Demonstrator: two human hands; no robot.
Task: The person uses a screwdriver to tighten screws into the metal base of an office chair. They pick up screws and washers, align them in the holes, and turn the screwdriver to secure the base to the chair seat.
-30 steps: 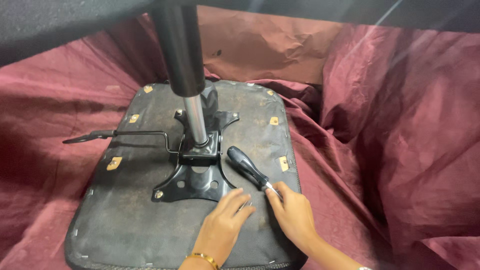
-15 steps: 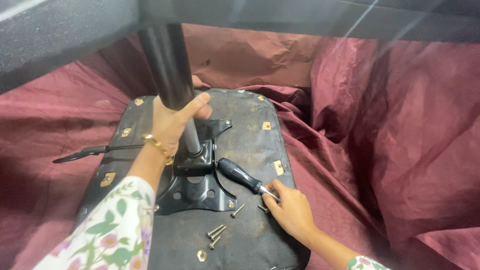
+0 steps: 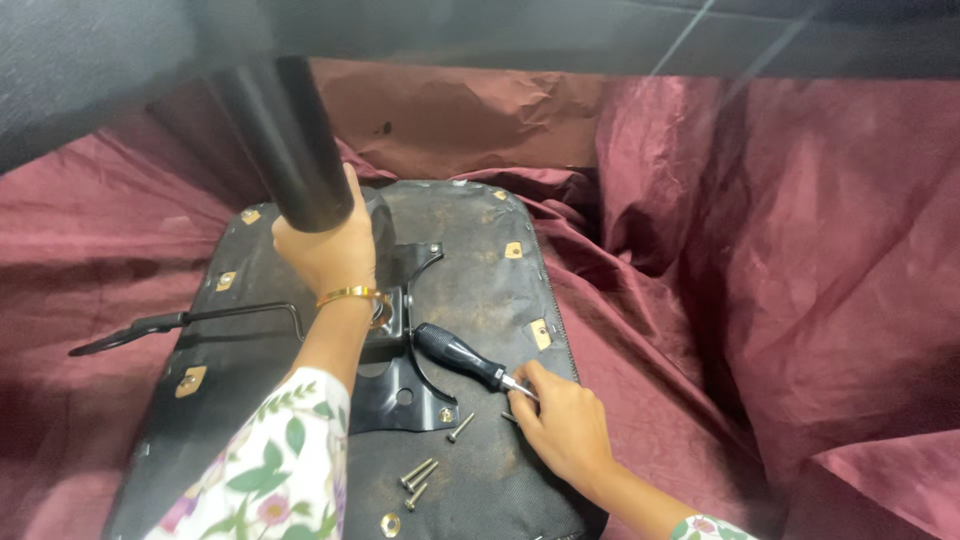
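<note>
On the maroon cloth (image 3: 800,250) lies the upturned black chair seat (image 3: 480,250), its metal mounting plate (image 3: 400,390) in the middle. My left hand (image 3: 330,245) wraps the black gas-lift column (image 3: 285,150). My right hand (image 3: 565,425) pinches the screwdriver (image 3: 460,357) shaft; loose screws (image 3: 420,475) lie just beside it.

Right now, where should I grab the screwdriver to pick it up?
Probably by its thick black handle, coming from above. The screwdriver lies flat on the upturned seat base, handle pointing up-left with bare room over it, while the right hand already rests on the thin metal shaft end.
</note>
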